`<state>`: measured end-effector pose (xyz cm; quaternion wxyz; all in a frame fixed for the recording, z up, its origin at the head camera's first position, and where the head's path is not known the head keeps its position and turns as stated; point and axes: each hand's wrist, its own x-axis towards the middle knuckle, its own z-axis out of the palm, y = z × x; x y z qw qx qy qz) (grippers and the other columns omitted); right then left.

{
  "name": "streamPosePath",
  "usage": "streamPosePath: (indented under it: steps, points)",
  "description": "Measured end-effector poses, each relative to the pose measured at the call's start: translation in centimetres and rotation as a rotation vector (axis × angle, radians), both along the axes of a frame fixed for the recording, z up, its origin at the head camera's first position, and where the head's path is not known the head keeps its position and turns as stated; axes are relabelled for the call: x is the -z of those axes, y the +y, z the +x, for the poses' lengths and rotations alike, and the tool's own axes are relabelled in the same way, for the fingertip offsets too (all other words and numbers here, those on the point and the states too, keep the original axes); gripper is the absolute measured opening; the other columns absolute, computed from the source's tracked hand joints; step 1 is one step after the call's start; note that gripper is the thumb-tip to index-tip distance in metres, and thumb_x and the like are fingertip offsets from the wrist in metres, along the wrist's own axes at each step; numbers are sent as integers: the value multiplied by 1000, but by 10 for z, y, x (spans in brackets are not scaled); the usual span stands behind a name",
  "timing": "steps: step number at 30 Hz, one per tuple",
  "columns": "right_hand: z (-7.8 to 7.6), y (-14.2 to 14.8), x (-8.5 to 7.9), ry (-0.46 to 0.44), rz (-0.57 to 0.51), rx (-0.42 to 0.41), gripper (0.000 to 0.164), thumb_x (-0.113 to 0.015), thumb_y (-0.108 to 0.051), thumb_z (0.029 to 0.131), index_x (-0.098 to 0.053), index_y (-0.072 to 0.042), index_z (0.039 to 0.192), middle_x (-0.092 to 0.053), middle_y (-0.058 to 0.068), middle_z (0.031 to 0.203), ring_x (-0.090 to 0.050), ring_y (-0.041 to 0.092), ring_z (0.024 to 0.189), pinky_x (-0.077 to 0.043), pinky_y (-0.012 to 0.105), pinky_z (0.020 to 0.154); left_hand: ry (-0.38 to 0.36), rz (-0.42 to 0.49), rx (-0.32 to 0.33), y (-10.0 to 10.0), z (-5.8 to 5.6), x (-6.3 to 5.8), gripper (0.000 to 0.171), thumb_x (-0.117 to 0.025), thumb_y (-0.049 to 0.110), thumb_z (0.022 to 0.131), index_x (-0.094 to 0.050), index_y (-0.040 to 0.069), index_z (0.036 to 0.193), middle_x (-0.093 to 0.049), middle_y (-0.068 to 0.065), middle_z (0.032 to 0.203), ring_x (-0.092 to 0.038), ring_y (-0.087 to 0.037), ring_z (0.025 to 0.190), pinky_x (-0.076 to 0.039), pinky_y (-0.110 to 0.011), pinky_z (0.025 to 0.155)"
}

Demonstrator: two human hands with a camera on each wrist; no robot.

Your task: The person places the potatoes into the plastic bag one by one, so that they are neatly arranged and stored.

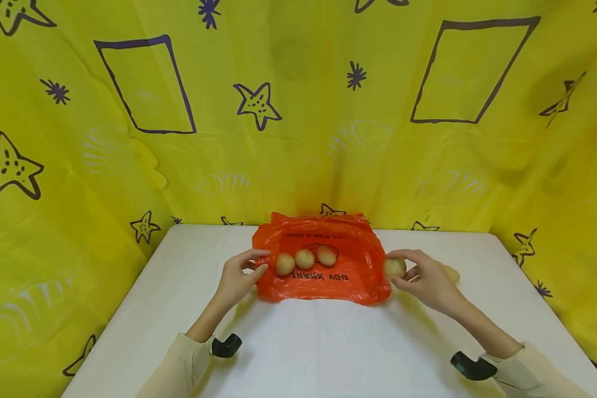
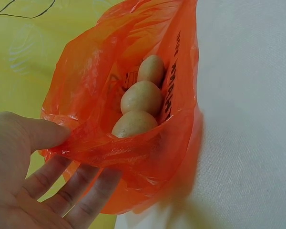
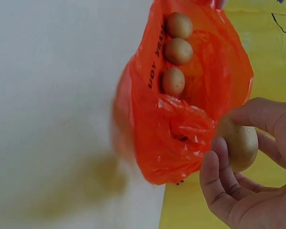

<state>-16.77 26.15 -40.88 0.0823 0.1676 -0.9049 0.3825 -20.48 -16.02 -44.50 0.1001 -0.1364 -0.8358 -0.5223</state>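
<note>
at the right edge of the red bag [image 1: 318, 291], my right hand [image 1: 429, 281] pinches one potato [image 1: 394, 268], the bag's crumpled side between it and three potatoes [image 1: 304, 258] inside, while my left hand [image 1: 236, 276] grips the left rim and another potato [image 1: 451, 273] lies on the table [image 1: 323, 342].

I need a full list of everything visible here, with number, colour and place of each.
Table: 1, white, under the bag
Curtain: count unclear, patterned yellow, behind and beside the table
Bag: 1, red, on the table
Potatoes: 3, light brown, in the bag
Held potato: 1, light brown, in the right hand
Loose potato: 1, pale yellow, on table, partly hidden
Wrist cameras: 2, black, one per wrist
Sleeves: 2, cream, on forearms
Left hand: 1, pinching the bag's edge
Right hand: 1, around the held potato
</note>
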Motion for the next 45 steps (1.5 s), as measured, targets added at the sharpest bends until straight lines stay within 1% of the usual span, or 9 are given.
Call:
streamPosePath:
  steps: [5,10,16,19,22,27,32,40,45]
  points:
    - [0,-9,-3,-11,-13,-38,44,-82,0,83,-68,-7,125,-64,19,119,-65,15,74,-57,26,60,0,0,-4,0,1,-1,25,-74,2,93,-76,10,116,-72,-8,107,-66,-26,88,-57,-28,76]
    - [-1,-19,-4,-17,-13,-65,43,-82,-1,83,-69,-9,124,-64,16,120,-65,12,73,-57,26,60,1,-8,-1,0,1,-1,26,-74,1,92,-76,11,116,-73,-7,107,-65,-25,88,-57,-27,75]
    - [-4,-32,-3,22,-10,-113,42,-82,1,83,-70,-11,121,-66,12,116,-63,11,72,-55,25,59,18,-15,8,-1,0,0,26,-74,1,92,-76,10,116,-73,-7,108,-66,-24,89,-57,-26,77]
    - [-6,-40,-2,42,-11,-138,41,-82,0,82,-70,-11,120,-66,9,111,-60,12,71,-54,25,58,25,-16,12,-2,-1,0,26,-74,1,92,-76,10,116,-73,-7,108,-66,-25,89,-57,-28,77]
    - [-9,-48,-1,48,-19,-159,41,-84,-1,82,-70,-12,119,-67,6,111,-59,14,70,-53,25,58,24,-15,11,-2,-1,0,26,-75,1,92,-76,10,116,-73,-7,107,-66,-25,88,-57,-29,76]
    - [-12,-59,1,55,-44,-200,41,-84,-2,82,-70,-12,119,-68,7,115,-59,12,68,-52,25,60,12,-14,2,0,0,0,26,-74,2,92,-76,11,116,-73,-7,107,-65,-24,86,-57,-26,74]
    - [-18,-69,4,69,-67,-230,39,-84,-3,82,-71,-11,118,-68,8,115,-58,11,65,-51,24,59,6,-18,1,1,0,-1,25,-74,2,93,-76,11,116,-73,-7,108,-65,-24,87,-57,-26,74]
    - [-27,-92,13,7,-84,-239,41,-84,-6,83,-71,-11,121,-69,8,116,-61,14,63,-53,25,60,-5,-19,-4,1,0,-1,24,-73,3,94,-76,12,116,-72,-6,109,-65,-25,87,-57,-25,72]
    - [-32,-106,19,-30,-102,-256,43,-84,-8,84,-70,-8,124,-69,7,116,-61,14,62,-53,25,60,0,-10,-2,0,0,0,24,-73,3,93,-76,12,116,-72,-7,109,-65,-26,86,-58,-26,69]
